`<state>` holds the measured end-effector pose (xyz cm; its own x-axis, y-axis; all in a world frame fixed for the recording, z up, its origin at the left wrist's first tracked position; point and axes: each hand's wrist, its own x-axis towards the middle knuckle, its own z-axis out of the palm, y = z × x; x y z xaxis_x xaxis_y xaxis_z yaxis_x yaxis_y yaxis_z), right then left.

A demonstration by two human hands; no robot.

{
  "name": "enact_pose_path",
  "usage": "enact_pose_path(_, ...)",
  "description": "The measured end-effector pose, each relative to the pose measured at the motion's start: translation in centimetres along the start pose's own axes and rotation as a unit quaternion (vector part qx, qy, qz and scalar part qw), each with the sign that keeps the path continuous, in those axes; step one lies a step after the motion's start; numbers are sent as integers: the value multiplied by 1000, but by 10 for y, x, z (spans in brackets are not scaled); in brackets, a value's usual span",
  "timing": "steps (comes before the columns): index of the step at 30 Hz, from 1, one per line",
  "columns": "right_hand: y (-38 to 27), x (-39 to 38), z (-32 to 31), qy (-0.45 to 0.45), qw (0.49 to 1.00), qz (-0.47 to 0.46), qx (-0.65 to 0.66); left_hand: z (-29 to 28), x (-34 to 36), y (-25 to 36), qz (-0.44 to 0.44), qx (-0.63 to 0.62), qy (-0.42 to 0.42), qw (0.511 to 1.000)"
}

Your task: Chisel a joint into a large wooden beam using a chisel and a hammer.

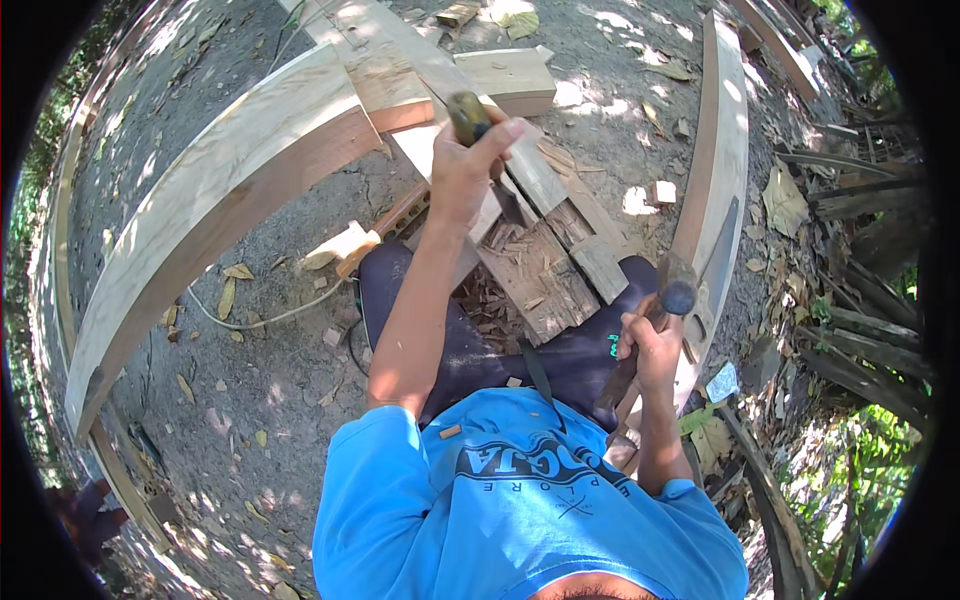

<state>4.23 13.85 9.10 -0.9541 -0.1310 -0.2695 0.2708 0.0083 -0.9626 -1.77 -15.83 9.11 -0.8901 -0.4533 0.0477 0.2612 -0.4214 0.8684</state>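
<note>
My left hand [462, 178] is closed around a chisel [466, 116], its yellow-green handle up and its dark blade angled down over the wood. Below the blade lies a wooden beam [545, 300] with a notch cut into it and loose shavings [510, 245] on top. The beam is between my legs, and a dark gap runs lengthwise beside the notch. My right hand [650, 348] grips the wooden handle of a hammer [678, 287], its thick, dark head raised beside my right knee. The hammer and chisel are apart.
A long curved timber [230, 150] arches across the left, and another curved timber [712, 130] stands on the right. A hand saw [722, 245] rests along the right one. A wooden-handled tool [390, 215] and a pale cord [270, 320] lie at left. Leaves and chips cover the ground.
</note>
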Motion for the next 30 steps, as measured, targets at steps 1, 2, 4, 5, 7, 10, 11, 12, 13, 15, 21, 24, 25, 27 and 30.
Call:
enact_pose_path(1,-11,2,4,-26,999,-16,-17,1,1,-7,-6,12,-7,1000)
enact_pose_path(2,-23,5,8,-63,997,-26,-39,3,1,-14,-4,12,-7,1000)
enact_pose_path(4,-49,8,14,-60,996,-35,-55,7,1,-29,8,63,-76,995)
enact_pose_path(5,-62,9,15,-72,994,-52,-60,8,0,-34,-6,63,-100,993)
enact_pose_path(7,-82,12,16,-108,989,-74,-66,10,-3,-41,16,79,-125,989)
enact_pose_path(10,-107,15,10,-105,982,-144,-57,9,-6,-40,13,83,-161,983)
enact_pose_path(11,-117,14,7,-91,975,-190,-68,8,-7,-39,18,107,-186,977)
enact_pose_path(12,-130,14,6,-67,971,-211,-86,6,-6,-38,33,131,-207,969)
enact_pose_path(13,-147,13,6,-77,955,-274,-80,5,-5,-38,22,132,-207,969)
enact_pose_path(15,-190,9,11,-70,941,-323,-75,1,-2,-41,-16,63,-222,973)
enact_pose_path(21,-252,24,70,-290,820,-471,146,-6,2,-58,-8,128,-228,965)
enact_pose_path(24,-161,58,102,-52,854,-485,-181,-2,4,-59,-32,105,-217,970)
enact_pose_path(25,-140,69,102,-82,857,-338,-380,0,3,-58,-29,99,-229,968)
enact_pose_path(27,-105,88,97,-168,780,-257,-546,2,1,-56,28,93,-212,973)
enact_pose_path(30,-92,84,75,-169,830,-302,-438,-1,-16,-55,24,67,-161,984)
